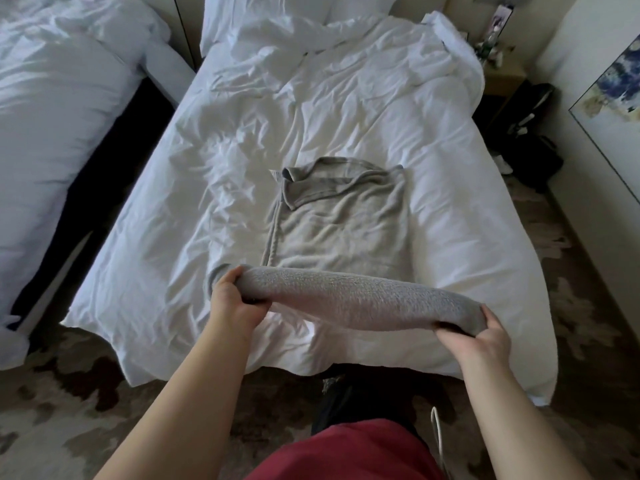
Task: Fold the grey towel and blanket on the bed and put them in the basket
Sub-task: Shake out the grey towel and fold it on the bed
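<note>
A grey towel (346, 223) lies spread on the white bed (346, 109), its far left corner turned over. Its near edge (353, 296) is lifted off the bed as a thick fold. My left hand (232, 303) grips the left end of that fold. My right hand (478, 337) grips the right end, near the foot of the bed. I see no basket and no separate blanket in this view.
A second white bed (52, 109) stands to the left across a dark gap. A nightstand (502, 71) and dark bags (533, 147) sit to the right of the bed. A framed picture (609, 88) leans on the right wall. Patterned carpet (69, 410) covers the floor.
</note>
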{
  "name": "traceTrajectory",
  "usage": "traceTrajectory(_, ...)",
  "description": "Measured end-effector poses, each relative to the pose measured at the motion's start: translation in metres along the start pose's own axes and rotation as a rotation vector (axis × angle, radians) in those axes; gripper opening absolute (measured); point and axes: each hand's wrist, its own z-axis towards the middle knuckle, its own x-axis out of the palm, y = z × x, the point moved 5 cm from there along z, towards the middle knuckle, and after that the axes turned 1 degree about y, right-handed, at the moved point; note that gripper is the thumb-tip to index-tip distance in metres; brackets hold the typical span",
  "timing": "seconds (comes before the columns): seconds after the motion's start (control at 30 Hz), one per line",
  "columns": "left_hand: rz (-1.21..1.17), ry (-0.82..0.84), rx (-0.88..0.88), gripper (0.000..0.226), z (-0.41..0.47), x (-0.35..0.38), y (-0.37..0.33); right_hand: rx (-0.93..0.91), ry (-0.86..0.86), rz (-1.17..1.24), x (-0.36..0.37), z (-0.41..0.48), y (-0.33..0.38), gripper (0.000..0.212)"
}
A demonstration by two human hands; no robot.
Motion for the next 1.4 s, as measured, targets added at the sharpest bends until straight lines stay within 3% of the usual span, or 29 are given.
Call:
traceTrajectory(0.3, -0.073, 0.002, 0.081, 0.038, 0.068, 0.117, -0.019, 0.055, 0.022, -0.024, 0.119, 0.076, 0.017, 0.032)
traceTrajectory(0.43, -0.012, 0.165, 0.141, 0.028, 0.117, 0.164, -0.023, 0.057, -0.074, -0.070, 0.161, 0.139, 0.020, 0.037)
traceTrajectory(0.5, 0.211, 0.128, 0.119, 0.031, 0.149, 0.170, -0.015, 0.080, -0.117, -0.228, 0.173, 0.173, 0.012, 0.049)
traceTrajectory(0.57, 0.507, -0.008, 0.081, 0.049, 0.179, 0.160, -0.003, 0.110, -0.147, -0.479, 0.176, 0.205, -0.004, 0.059)
traceTrajectory(0.67, 0.755, -0.159, -0.065, 0.058, 0.214, 0.132, 0.022, 0.176, -0.181, -0.813, 0.172, 0.236, -0.033, 0.054)
traceTrajectory(0.8, 0.814, -0.314, -0.108, 0.060, 0.243, 0.111, 0.032, 0.154, -0.255, -1.129, 0.176, 0.260, -0.044, 0.005)
traceTrajectory(1.03, 0.913, -0.336, 0.053, 0.035, 0.256, 0.146, 0.014, 0.007, -0.359, -1.444, 0.201, 0.287, -0.029, 0.027)
traceTrajectory(1.17, 0.833, -0.260, 0.139, 0.033, 0.269, 0.189, 0.000, -0.242, -0.261, -1.669, 0.246, 0.307, -0.023, 0.040)
traceTrajectory(1.3, 0.735, -0.167, 0.054, 0.018, 0.297, 0.236, -0.004, -0.280, -0.086, -1.772, 0.295, 0.341, -0.045, 0.047)
traceTrajectory(1.4, 0.666, -0.154, 0.005, 0.023, 0.336, 0.261, -0.007, -0.339, 0.047, -1.898, 0.336, 0.369, -0.066, 0.047)
